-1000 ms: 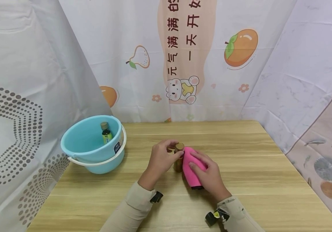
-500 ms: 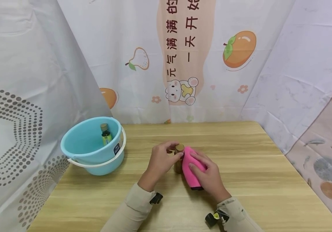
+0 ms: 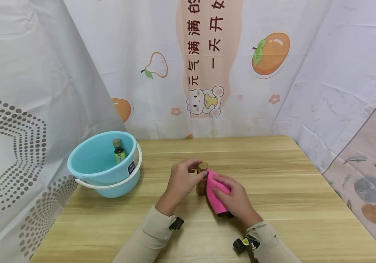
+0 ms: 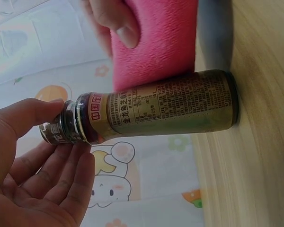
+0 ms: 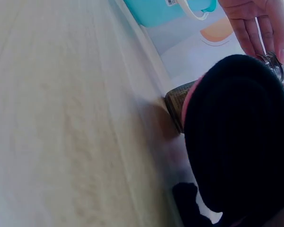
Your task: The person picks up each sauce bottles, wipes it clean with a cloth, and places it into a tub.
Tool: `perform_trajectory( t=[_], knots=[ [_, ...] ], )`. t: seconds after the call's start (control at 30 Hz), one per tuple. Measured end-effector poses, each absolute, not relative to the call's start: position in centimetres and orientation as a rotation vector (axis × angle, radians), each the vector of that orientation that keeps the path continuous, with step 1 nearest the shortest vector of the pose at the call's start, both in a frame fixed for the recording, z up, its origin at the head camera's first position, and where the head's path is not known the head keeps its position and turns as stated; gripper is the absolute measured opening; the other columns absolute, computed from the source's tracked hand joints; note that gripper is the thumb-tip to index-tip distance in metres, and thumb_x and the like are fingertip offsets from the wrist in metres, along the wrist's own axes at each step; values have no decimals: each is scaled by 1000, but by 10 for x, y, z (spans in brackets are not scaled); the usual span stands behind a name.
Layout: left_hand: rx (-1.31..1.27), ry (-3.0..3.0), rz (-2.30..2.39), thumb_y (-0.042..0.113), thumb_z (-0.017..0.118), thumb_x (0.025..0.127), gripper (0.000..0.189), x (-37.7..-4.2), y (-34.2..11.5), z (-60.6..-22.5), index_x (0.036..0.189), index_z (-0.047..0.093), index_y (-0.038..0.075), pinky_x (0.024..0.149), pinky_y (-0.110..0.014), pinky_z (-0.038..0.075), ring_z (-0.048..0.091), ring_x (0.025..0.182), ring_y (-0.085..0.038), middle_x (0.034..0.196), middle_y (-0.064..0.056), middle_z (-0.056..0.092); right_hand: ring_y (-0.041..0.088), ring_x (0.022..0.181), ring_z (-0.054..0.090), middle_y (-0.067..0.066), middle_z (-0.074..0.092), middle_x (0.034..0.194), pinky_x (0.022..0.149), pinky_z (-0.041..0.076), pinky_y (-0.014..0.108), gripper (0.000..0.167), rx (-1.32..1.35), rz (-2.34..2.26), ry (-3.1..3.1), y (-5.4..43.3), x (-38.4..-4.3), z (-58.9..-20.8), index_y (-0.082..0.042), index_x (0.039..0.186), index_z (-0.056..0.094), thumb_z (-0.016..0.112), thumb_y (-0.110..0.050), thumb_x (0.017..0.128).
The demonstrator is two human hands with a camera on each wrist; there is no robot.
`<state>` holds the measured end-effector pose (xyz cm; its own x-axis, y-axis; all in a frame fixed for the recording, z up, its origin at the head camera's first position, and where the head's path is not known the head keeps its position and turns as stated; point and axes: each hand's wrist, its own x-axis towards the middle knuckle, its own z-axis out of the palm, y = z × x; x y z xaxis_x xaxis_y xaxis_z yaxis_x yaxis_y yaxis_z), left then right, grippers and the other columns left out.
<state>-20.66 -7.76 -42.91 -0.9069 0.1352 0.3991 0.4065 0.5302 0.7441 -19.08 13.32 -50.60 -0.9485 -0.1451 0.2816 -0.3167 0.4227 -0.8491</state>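
A glass sesame oil bottle (image 3: 201,188) with a gold cap stands upright on the wooden table. My left hand (image 3: 182,179) pinches its neck just below the cap, thumb on one side and fingers on the other. Against the bottle's right side lies a pink plush cloth (image 3: 215,204), gripped by my right hand (image 3: 237,197). In the left wrist view the cloth (image 4: 161,42) overlaps the edge of the label on the bottle (image 4: 175,106). The cloth's black end (image 5: 241,142) fills much of the right wrist view and hides most of the bottle there.
A light blue bucket (image 3: 92,179) with a white handle stands on the left of the table (image 3: 273,226). Inside it leans a dark bottle (image 3: 119,152) with a green-yellow label. Printed curtains (image 3: 161,98) hang behind the table and along both sides.
My right hand and the cloth have shifted slightly down along the bottle, and the cloth's black end shows more. The left hand keeps its pinch on the neck.
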Motion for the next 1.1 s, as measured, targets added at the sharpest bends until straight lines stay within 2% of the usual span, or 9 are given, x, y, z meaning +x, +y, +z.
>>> perform_trajectory(
  t=[0.17,0.37,0.47,0.6,0.67,0.77,0.87,1.0,1.1],
  knots=[
    [-451,-2476,-1326,19,85,88,36,-207,-79,-431,121,76,9,84,-33,64,74,96,-13,109,-3,78,25,130,62,0,66,141,104,54,44,41,401,1485,-2588,132,-191,-506,-24,132,72,80,-19,92],
    [-462,-2470,-1332,19,85,88,36,-207,-80,-432,122,75,9,86,-35,64,74,96,-13,110,-3,77,24,126,63,0,67,139,102,55,46,41,364,1476,-2613,131,-189,-505,-24,131,72,80,-18,91],
    [-459,-2469,-1329,19,85,88,36,-207,-80,-432,121,76,10,85,-35,64,74,96,-14,109,-3,77,19,116,66,-1,68,136,95,57,40,40,323,1518,-2603,130,-189,-505,-29,130,72,80,-21,92],
    [-461,-2479,-1327,19,85,88,36,-206,-80,-432,121,76,10,86,-35,64,74,97,-14,110,-3,77,18,92,68,0,70,131,75,59,32,38,248,1645,-2554,128,-187,-505,-35,129,71,79,-26,93],
    [-468,-2478,-1330,18,84,88,36,-206,-80,-432,122,75,9,86,-36,64,74,97,-15,110,-4,77,19,85,68,1,69,131,68,60,32,37,235,1711,-2510,128,-186,-504,-37,129,71,78,-28,94],
    [-477,-2472,-1339,18,84,89,37,-206,-80,-431,123,75,8,88,-37,64,74,98,-15,111,-5,77,21,90,69,-2,68,135,70,61,32,36,255,1775,-2439,129,-185,-501,-39,130,70,78,-31,95],
    [-471,-2474,-1344,17,84,88,37,-207,-80,-431,123,75,9,88,-37,64,74,98,-15,111,-5,77,21,104,68,-5,66,138,78,61,30,36,301,1807,-2373,129,-185,-500,-38,130,70,78,-32,95],
    [-462,-2493,-1344,17,84,88,36,-207,-80,-431,123,75,10,89,-39,64,75,99,-16,111,-5,78,18,117,66,-6,65,141,88,59,26,38,361,1838,-2271,130,-186,-501,-33,132,70,78,-27,95],
    [-459,-2504,-1336,18,83,89,36,-208,-80,-430,124,75,10,89,-39,64,75,100,-18,112,-5,78,16,119,65,-4,64,143,90,58,24,40,395,1860,-2195,130,-187,-500,-29,134,70,77,-23,96]
  ],
)
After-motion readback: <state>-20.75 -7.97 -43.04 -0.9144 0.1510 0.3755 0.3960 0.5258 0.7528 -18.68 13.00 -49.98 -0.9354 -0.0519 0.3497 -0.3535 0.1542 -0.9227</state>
